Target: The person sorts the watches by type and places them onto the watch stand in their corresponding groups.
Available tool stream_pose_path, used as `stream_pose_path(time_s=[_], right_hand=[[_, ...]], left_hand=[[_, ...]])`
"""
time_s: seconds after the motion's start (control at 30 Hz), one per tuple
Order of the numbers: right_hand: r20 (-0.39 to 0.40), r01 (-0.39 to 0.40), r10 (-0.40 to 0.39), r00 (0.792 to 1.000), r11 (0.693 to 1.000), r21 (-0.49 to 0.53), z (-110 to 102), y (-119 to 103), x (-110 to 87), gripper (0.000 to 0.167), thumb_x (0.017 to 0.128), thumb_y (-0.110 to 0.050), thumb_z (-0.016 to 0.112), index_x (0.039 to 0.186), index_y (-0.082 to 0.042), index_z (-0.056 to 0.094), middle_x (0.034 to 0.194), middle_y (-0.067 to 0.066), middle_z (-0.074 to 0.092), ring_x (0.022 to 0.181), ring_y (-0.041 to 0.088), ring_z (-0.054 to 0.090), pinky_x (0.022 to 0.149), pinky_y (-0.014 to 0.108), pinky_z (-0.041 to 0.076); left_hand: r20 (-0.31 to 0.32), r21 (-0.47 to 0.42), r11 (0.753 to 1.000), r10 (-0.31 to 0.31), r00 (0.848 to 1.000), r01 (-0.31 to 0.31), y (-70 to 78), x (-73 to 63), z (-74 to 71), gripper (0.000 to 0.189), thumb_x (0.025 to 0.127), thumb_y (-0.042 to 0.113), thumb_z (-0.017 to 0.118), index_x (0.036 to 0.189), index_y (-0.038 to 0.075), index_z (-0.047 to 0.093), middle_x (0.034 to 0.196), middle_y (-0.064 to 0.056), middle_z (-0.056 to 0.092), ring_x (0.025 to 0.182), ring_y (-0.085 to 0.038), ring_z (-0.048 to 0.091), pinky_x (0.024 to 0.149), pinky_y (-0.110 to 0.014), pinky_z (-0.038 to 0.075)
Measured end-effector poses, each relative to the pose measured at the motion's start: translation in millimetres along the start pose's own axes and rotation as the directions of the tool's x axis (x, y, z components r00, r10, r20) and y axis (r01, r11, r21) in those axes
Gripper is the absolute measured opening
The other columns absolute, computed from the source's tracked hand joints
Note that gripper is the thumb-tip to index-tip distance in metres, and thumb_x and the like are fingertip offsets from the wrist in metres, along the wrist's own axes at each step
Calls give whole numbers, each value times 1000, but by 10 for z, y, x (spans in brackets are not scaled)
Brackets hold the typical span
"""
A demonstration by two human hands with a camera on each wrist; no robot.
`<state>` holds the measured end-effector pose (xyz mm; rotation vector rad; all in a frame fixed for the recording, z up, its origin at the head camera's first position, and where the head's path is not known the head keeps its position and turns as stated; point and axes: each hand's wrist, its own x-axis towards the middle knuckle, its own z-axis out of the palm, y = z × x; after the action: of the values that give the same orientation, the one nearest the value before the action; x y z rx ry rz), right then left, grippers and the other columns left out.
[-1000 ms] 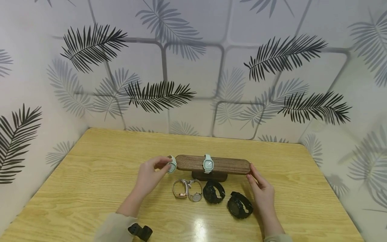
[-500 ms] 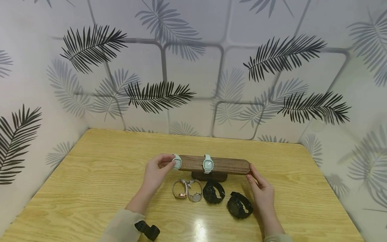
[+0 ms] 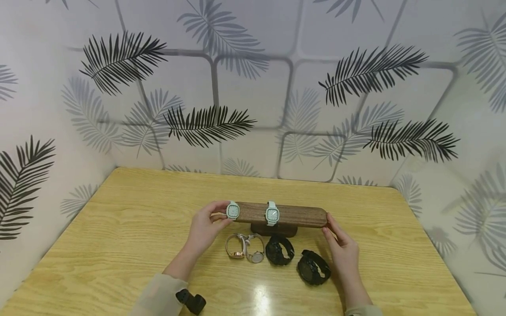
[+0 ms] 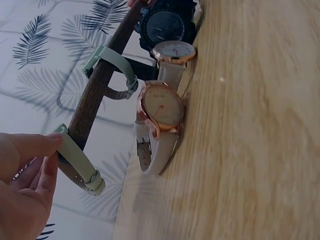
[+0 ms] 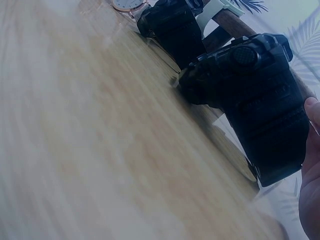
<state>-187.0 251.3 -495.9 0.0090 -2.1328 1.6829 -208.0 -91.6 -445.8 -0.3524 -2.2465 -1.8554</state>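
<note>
A dark wooden watch stand [image 3: 302, 216] with a long rounded bar stands on the table. My left hand [image 3: 204, 226] pinches a mint-green square-faced watch [image 3: 233, 211] by its strap, looped round the bar's left end. In the left wrist view, the buckled green strap [image 4: 80, 162] hangs below the bar beside my fingers. A second mint-green watch [image 3: 272, 215] sits round the middle of the bar. My right hand [image 3: 345, 248] grips the bar's right end between thumb and fingers. In the right wrist view, a black watch [image 5: 265, 110] hides part of the bar.
In front of the stand lie a rose-gold watch with a pale strap [image 4: 164, 107], another pale-strapped watch [image 3: 257, 257], and two bulky black watches, one [image 3: 280, 251] near the base and one [image 3: 313, 268] by my right wrist. A leaf-patterned wall [image 3: 253, 96] rises behind the table.
My left hand has moved right, bringing the mint-green watch from just off the bar's left end onto it. My right hand and the other watches have stayed put.
</note>
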Motion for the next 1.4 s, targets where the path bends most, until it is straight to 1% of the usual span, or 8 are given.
stream_pose_path(time_s=[0.13, 0.23, 0.33, 0.47, 0.87, 1.07, 1.3, 1.4], right_hand=[[-2, -1, 1, 1000, 1000, -14, 1, 29, 2, 41, 93, -14, 64, 132, -11, 58, 136, 3, 53, 115, -3, 52, 94, 13, 42], [4, -16, 16, 1000, 1000, -3, 8, -133, -31, 40, 93, -11, 64, 132, -7, 57, 136, 6, 52, 114, -4, 52, 95, 15, 42], [9, -27, 27, 1000, 1000, 3, 18, -290, -63, 40, 93, -6, 62, 132, -2, 56, 136, 10, 51, 112, -6, 52, 95, 16, 43], [8, -23, 23, 1000, 1000, 12, 24, -333, -72, 39, 92, -3, 62, 131, 0, 56, 135, 12, 51, 110, -6, 53, 94, 16, 43], [5, -10, 10, 1000, 999, 32, 28, -302, -64, 39, 92, 1, 61, 130, 3, 56, 134, 15, 52, 106, -6, 56, 94, 15, 44], [0, 6, -6, 1000, 998, 59, 35, -298, -61, 38, 91, 4, 60, 129, 4, 56, 133, 18, 52, 105, -4, 58, 92, 14, 45], [3, 3, -3, 1000, 997, 76, 34, -291, -56, 39, 91, 5, 60, 129, 5, 55, 133, 19, 52, 104, -2, 59, 91, 14, 46], [3, -5, 5, 1000, 997, 71, 33, -292, -59, 39, 91, 3, 60, 130, 4, 56, 132, 19, 52, 105, -2, 59, 91, 14, 46]], left_hand=[[19, 79, 994, 69, 997, -70, -2, 1, -20, 40, 77, -10, 73, 115, -1, 63, 109, -13, 62, 100, -26, 59, 89, -32, 53], [52, 109, 989, 98, 994, -103, 72, -5, -43, 40, 78, -10, 72, 116, -5, 61, 118, -20, 59, 108, -33, 58, 96, -39, 49], [98, 95, 990, 93, 991, -103, 38, 23, -73, 40, 78, -10, 71, 117, -7, 59, 128, -23, 54, 117, -37, 53, 101, -44, 44], [142, 115, 986, 100, 985, -117, -181, 104, -124, 43, 78, -3, 74, 119, 1, 60, 131, -16, 56, 122, -31, 52, 103, -39, 42], [190, 265, 956, 74, 979, -124, -186, 132, -183, 54, 80, 13, 76, 131, 9, 59, 133, -8, 56, 120, -29, 54, 101, -41, 44], [186, 345, 920, 124, 975, -183, -204, 150, -161, 54, 78, 16, 78, 128, 12, 62, 129, -6, 60, 115, -28, 57, 98, -42, 47], [221, 387, 866, 247, 944, -317, -225, 197, -106, 54, 75, 15, 80, 126, 9, 63, 126, -6, 62, 116, -24, 57, 99, -39, 47], [244, 379, 860, 265, 933, -343, -220, 206, -116, 57, 73, 12, 82, 126, 7, 62, 127, -8, 61, 117, -25, 56, 100, -40, 45]])
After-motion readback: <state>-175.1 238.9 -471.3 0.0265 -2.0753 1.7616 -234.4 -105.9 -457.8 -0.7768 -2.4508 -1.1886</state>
